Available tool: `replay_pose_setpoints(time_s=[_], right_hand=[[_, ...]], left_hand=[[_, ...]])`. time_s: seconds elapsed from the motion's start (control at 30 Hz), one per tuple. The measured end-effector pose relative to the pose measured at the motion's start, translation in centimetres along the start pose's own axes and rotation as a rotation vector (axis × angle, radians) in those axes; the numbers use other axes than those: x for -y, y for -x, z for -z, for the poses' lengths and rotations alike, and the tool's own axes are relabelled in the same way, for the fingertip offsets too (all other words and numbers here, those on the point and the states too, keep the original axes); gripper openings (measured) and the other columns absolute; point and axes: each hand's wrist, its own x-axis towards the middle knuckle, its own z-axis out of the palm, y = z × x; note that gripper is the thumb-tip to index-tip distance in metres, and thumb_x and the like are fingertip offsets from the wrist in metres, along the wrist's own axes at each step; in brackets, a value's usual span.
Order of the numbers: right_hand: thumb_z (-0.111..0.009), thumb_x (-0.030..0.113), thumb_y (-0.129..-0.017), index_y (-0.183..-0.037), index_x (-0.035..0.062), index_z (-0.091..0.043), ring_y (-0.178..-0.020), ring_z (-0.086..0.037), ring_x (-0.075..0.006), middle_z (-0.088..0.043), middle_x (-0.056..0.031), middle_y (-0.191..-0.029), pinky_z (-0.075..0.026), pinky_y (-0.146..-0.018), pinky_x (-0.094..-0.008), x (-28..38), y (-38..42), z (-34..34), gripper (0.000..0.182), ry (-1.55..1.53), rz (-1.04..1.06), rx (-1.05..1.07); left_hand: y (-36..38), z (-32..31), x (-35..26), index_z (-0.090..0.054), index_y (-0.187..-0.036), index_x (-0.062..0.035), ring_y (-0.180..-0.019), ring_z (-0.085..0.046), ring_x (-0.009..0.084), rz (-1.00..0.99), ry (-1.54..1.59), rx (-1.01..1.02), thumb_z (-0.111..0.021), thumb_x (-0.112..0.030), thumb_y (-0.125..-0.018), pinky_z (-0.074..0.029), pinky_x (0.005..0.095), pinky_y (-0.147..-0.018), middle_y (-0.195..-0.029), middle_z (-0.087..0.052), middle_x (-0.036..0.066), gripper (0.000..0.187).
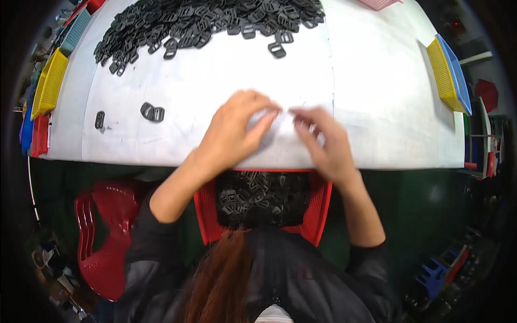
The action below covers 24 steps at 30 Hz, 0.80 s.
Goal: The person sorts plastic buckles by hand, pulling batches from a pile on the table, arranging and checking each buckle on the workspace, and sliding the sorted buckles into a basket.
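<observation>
Our L hand [237, 126] & R hand [329, 141] are close together near the ctr of the frame, over the flat white table [215, 75]. Each thumb is near its fingertips w/ a narrow gap; it's blurry, so we can't tell if we hold anything. A big pile of small black plastic buckles [199, 24] is at the upper left & top ctr. Two loose black buckles [153, 112] lie together left of ctr. Below our hands, lower ctr, is a red plastic basket [319, 215] w/ more black pcs.

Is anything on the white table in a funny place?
Slightly: two black slide buckles and one lone buckle lie on the left, away from the big buckle pile. Nothing looks clearly broken.
</observation>
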Motion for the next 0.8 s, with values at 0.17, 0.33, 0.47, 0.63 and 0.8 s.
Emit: replay_pose_setpoints(time_s=[0.17, 0.33, 0.47, 0.63, 0.8], right_hand=[[-0.063, 0.020, -0.090, -0.118, 0.0046, -0.065, -0.097, -0.061, -0.0274, -0.066, -0.0149, -0.105, -0.049, -0.087, -0.0369, -8.8, -16.4, 4.1, 0.032, 0.217, 0.077, -0.286], [-0.059, 0.039, -0.091, -0.127, 0.0096, -0.060, -0.116, -0.052, -0.0360, -0.064, -0.0167, -0.116, -0.042, -0.099, -0.0465, -16.2, -28.5, 6.3, 0.047, 0.445, -0.152, -0.327], [-0.057, 0.043, -0.092, -0.123, 0.0131, -0.064, -0.112, -0.056, -0.0327, -0.064, -0.0139, -0.118, -0.043, -0.096, -0.0461, -16.4, -29.7, 4.2, 0.044, 0.467, -0.145, -0.355], [-0.058, 0.041, -0.093, -0.116, 0.0145, -0.067, -0.105, -0.058, -0.0320, -0.067, -0.0110, -0.108, -0.045, -0.091, -0.0409, -14.2, -26.9, 0.4, 0.037, 0.312, 0.127, -0.372], [-0.057, 0.036, -0.094, -0.107, 0.0137, -0.072, -0.099, -0.059, -0.0303, -0.069, -0.0080, -0.106, -0.045, -0.088, -0.0393, -10.6, -21.7, -2.8, 0.030, 0.206, 0.185, -0.166]], left_hand=[[-9.7, -4.0, 7.8, -0.048, -0.136, -0.0104, -0.123, -0.041, 0.0369, 0.012, -0.341, -0.292, -0.079, -0.031, -0.074, -0.036, 0.0458, -0.103, -0.136, -0.045, 0.018, 0.073], [-10.5, -4.6, 8.5, -0.037, -0.143, -0.0046, -0.126, -0.035, 0.0357, 0.186, -0.391, -0.387, -0.086, -0.042, -0.063, -0.031, 0.0483, -0.102, -0.137, -0.040, 0.020, 0.101], [-10.9, -4.5, 8.3, -0.035, -0.143, -0.0015, -0.124, -0.036, 0.0352, 0.236, -0.397, -0.367, -0.086, -0.042, -0.064, -0.030, 0.0475, -0.102, -0.137, -0.041, 0.021, 0.102], [-10.8, -4.9, 9.4, -0.037, -0.143, -0.0003, -0.122, -0.039, 0.0335, 0.115, -0.346, -0.318, -0.084, -0.041, -0.066, -0.032, 0.0452, -0.099, -0.135, -0.047, 0.016, 0.099], [-10.1, -4.4, 8.9, -0.042, -0.139, 0.0004, -0.118, -0.042, 0.0341, 0.069, -0.312, -0.312, -0.081, -0.036, -0.070, -0.034, 0.0443, -0.098, -0.133, -0.049, 0.016, 0.087]])
